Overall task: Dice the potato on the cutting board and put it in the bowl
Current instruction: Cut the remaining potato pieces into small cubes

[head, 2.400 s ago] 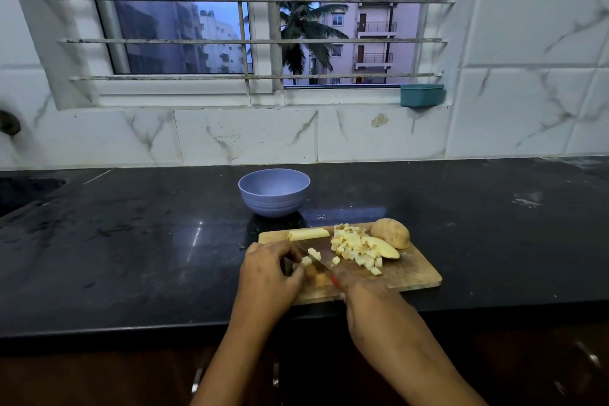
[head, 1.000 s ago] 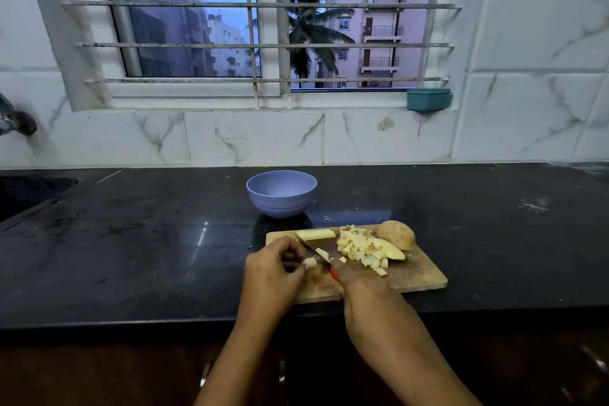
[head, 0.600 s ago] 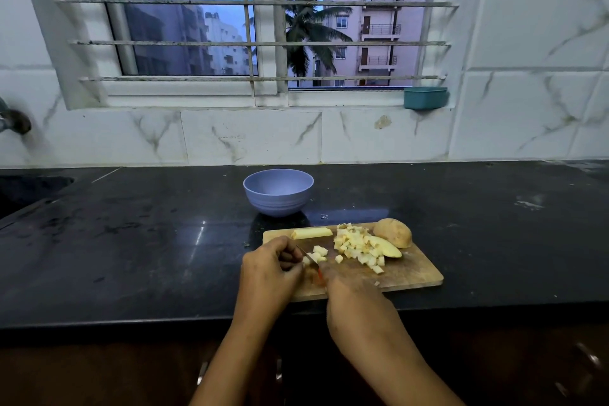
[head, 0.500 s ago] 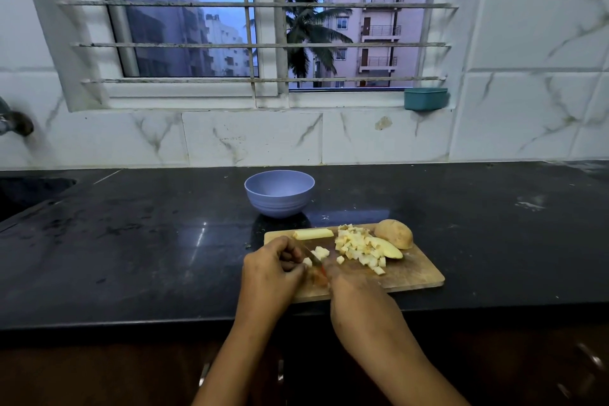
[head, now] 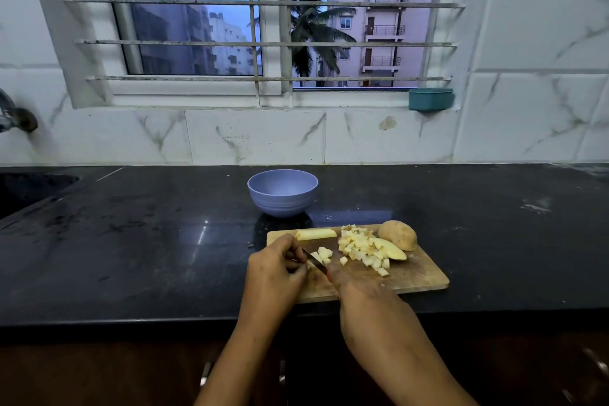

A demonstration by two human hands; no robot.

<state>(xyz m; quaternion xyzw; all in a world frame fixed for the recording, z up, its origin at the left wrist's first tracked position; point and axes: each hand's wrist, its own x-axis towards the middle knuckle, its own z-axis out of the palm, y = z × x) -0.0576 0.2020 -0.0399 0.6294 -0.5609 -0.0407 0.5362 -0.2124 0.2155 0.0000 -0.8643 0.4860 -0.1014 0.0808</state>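
The left hand (head: 276, 265), at the cutting board's (head: 421, 277) left end, pinches a potato piece (head: 309, 265), steadying it for cutting. The bowl (head: 282, 191) waits behind the board, no dice visible inside. The right hand (head: 359, 290) grasps the knife (head: 314, 262), blade against that piece. The dice (head: 361, 247) lie heaped mid-board, the uncut half (head: 397, 235) at its right

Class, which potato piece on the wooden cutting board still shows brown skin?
The rounded brown-skinned potato chunk, far right on the board; the long strip and diced cubes show only pale flesh.

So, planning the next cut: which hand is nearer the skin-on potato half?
Right. The right hand, gripping the knife, is near-left of the potato half; the left hand lies farther left.
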